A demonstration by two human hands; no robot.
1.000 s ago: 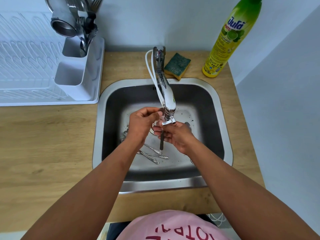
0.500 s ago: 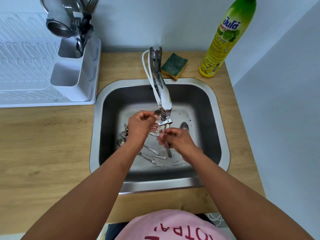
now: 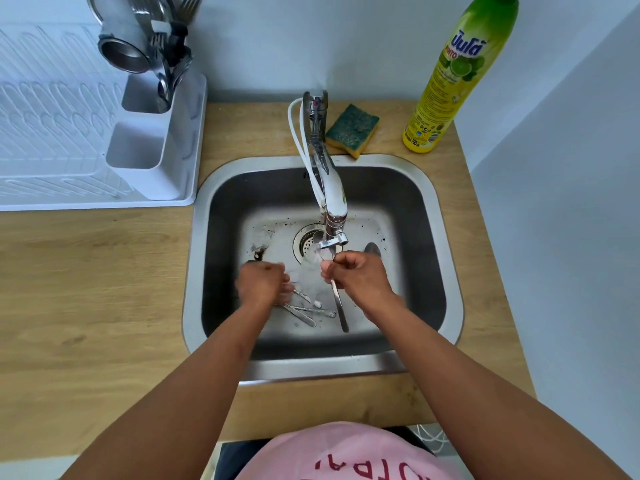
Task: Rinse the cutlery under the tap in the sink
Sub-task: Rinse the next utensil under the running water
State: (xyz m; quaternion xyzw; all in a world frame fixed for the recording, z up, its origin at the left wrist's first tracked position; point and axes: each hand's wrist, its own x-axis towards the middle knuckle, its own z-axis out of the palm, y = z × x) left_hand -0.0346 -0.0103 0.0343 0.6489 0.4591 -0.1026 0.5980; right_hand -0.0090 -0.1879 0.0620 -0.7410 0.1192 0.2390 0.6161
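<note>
Water runs from the tap (image 3: 331, 195) into the steel sink (image 3: 446, 258). My right hand (image 3: 356, 277) is closed around one piece of cutlery (image 3: 338, 308) just below the spout; its handle hangs down toward me. My left hand (image 3: 263, 284) is blurred, low over the sink floor at the left, above several loose pieces of cutlery (image 3: 304, 311); whether it grips any of them cannot be told. A spoon bowl (image 3: 372, 250) peeks out behind my right hand.
A white drying rack (image 3: 69, 133) with a cutlery holder (image 3: 152, 147) full of utensils stands at the back left. A green-and-yellow sponge (image 3: 351, 129) and a dish-soap bottle (image 3: 450, 74) sit behind the sink. A wall closes the right side.
My left hand has let go near the tap and dropped left and down toward the loose cutlery. The right hand stays under the spout with its piece.
</note>
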